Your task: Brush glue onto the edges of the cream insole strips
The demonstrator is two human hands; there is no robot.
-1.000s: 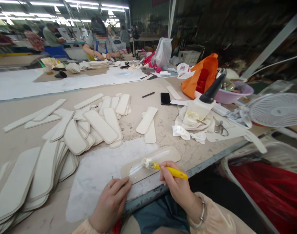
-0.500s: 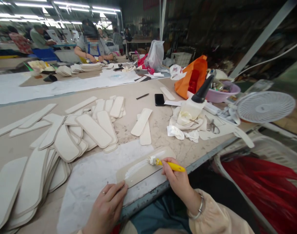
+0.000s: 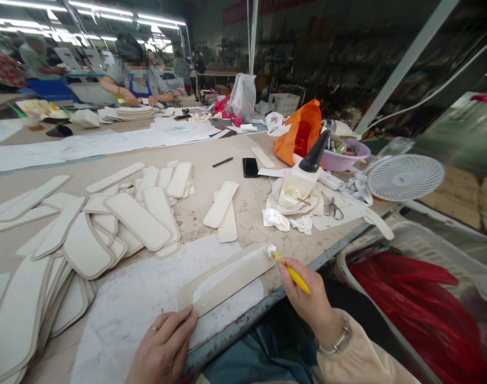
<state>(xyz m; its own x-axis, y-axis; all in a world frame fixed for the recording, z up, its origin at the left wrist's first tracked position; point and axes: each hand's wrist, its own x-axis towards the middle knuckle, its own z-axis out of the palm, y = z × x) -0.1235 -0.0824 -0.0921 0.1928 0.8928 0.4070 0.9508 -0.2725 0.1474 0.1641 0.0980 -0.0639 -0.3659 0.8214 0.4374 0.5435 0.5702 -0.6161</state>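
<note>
My right hand [image 3: 307,288] is closed round the yellow handle of a brush [image 3: 295,276]. White paste clings to its bristles, which touch the far right end of a long beige panel [image 3: 235,285] with rounded corners. A wet white streak runs along the panel. My left hand [image 3: 165,338] lies with fingers stretched out, their tips on the panel's near left corner; its thumb is mostly hidden. Beneath the panel is a white sheet [image 3: 119,304]. Two similar pale panels [image 3: 223,205] lie crossed just beyond.
Heaps of pale panels [image 3: 137,221] cover the left side. A white paste container [image 3: 293,186], scissors [image 3: 334,209], a phone [image 3: 250,167], an orange bag [image 3: 291,144] and a white fan [image 3: 403,178] stand or lie to the right. A co-worker [image 3: 135,80] sits across the table.
My right hand has moved the brush rightwards along the panel to its far end, lengthening the white streak. My left hand stays at the near corner. The whole view has shifted slightly.
</note>
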